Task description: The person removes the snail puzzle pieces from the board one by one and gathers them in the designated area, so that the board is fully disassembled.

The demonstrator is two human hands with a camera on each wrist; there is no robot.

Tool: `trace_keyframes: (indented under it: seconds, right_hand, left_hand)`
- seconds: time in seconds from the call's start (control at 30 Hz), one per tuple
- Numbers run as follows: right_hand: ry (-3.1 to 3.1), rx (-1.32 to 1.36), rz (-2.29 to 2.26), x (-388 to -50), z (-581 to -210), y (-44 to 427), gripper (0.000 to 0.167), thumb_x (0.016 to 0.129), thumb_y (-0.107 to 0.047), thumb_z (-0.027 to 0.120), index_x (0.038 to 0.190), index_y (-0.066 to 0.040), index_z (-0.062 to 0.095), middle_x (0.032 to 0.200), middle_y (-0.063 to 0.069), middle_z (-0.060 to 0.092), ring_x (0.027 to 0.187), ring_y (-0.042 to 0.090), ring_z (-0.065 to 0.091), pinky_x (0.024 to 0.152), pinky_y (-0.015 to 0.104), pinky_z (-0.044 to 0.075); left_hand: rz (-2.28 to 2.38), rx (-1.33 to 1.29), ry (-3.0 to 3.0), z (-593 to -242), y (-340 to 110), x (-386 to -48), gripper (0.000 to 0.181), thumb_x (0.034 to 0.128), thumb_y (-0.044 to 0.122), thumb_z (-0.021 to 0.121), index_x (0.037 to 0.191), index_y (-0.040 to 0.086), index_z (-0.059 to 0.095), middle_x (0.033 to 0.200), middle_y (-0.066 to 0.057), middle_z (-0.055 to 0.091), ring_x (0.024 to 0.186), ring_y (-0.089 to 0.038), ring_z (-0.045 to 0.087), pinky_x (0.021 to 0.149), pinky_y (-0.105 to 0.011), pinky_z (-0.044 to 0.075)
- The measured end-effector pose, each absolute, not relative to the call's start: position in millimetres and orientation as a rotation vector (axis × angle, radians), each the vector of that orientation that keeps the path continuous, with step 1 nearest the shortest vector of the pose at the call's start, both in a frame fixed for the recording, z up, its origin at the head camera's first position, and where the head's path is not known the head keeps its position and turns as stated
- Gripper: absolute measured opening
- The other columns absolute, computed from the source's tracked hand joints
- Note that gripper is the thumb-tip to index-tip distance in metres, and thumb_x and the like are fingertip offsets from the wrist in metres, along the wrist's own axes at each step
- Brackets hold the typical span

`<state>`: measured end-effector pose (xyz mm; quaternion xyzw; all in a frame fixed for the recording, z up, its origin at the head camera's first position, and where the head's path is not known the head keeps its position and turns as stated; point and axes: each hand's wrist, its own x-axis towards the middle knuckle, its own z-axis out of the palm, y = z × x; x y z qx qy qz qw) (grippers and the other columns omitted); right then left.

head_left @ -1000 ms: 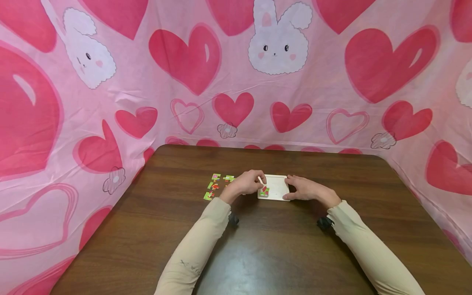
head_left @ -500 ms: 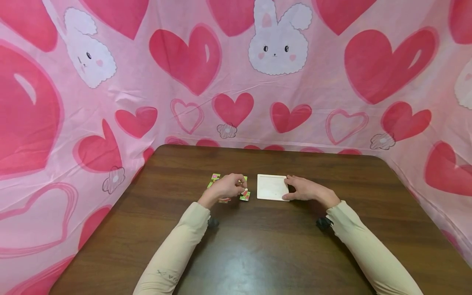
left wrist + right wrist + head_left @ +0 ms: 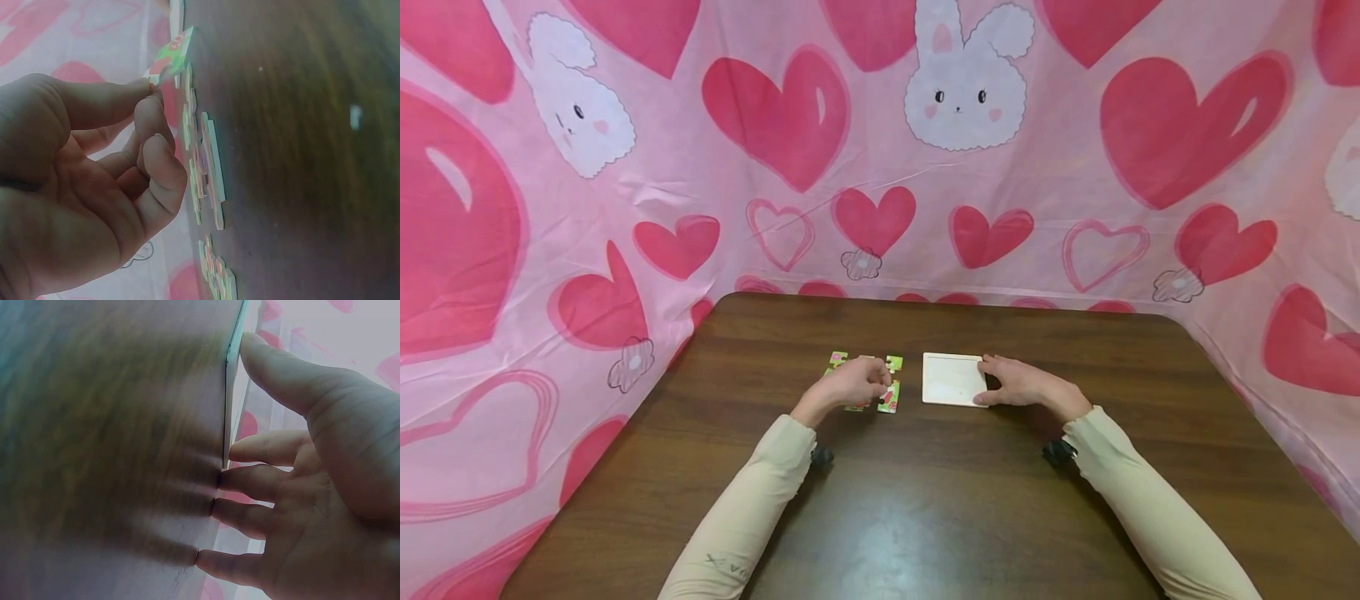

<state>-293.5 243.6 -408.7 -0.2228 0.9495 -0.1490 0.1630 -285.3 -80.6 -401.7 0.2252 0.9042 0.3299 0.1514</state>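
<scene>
A green puzzle piece (image 3: 889, 400) with red on it is pinched between the thumb and index finger of my left hand (image 3: 852, 382). In the left wrist view the piece (image 3: 179, 51) is tilted, its knob at the fingertips and its far end above the table. My right hand (image 3: 1028, 383) rests at the right side of a shallow white puzzle tray (image 3: 953, 379). In the right wrist view its thumb and index finger touch the tray's edge, while other fairly straight fingertips (image 3: 209, 558) rest on the table. The tray lies flat.
Several green puzzle pieces lie left of the tray, partly hidden by my left hand; one piece (image 3: 894, 363) shows just beyond it, another (image 3: 838, 357) at the far left. The brown wooden table (image 3: 925, 500) ends at a pink curtain (image 3: 880, 167) with hearts and rabbits.
The left hand has moved left from the tray to the loose pieces, carrying the puzzle piece out of the tray. The right hand has stayed at the tray's right side.
</scene>
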Motion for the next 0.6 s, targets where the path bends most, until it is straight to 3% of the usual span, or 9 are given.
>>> trace_keyframes:
  seconds: [0.23,0.43,0.6]
  right_hand:
    - [2.703,-0.616,-0.443,-293.8,-406.9,241.3,0.082,0.088,-0.046,0.068,0.147,0.002,0.038,0.156,0.028,0.029,0.145,0.046,0.025,0.116,0.059,0.022]
    - [2.711,-0.645,-0.437,-294.2,-407.4,247.1,0.079,0.089,-0.046,0.067,0.145,0.003,0.041,0.154,0.029,0.031,0.143,0.047,0.028,0.115,0.059,0.025]
    - [2.770,-0.631,-0.460,-291.8,-402.5,258.9,0.074,0.091,-0.044,0.065,0.144,0.002,0.043,0.152,0.029,0.036,0.140,0.046,0.035,0.112,0.060,0.029]
  left_hand:
    - [0.962,0.642,2.590,-401.5,-85.3,-285.6,0.004,0.0930,0.006,0.061,0.097,0.005,0.062,0.090,-0.008,0.067,0.056,-0.011,0.052,0.053,-0.023,0.042]
    - [0.947,0.666,2.584,-391.6,-93.3,-291.5,0.017,0.0980,0.010,0.054,0.111,0.004,0.062,0.097,-0.014,0.069,0.057,-0.011,0.051,0.051,-0.025,0.041]
    - [0.812,0.729,2.678,-372.5,-104.2,-299.6,0.022,0.0991,0.020,0.053,0.116,0.009,0.063,0.106,-0.011,0.068,0.070,-0.015,0.056,0.064,-0.032,0.047]
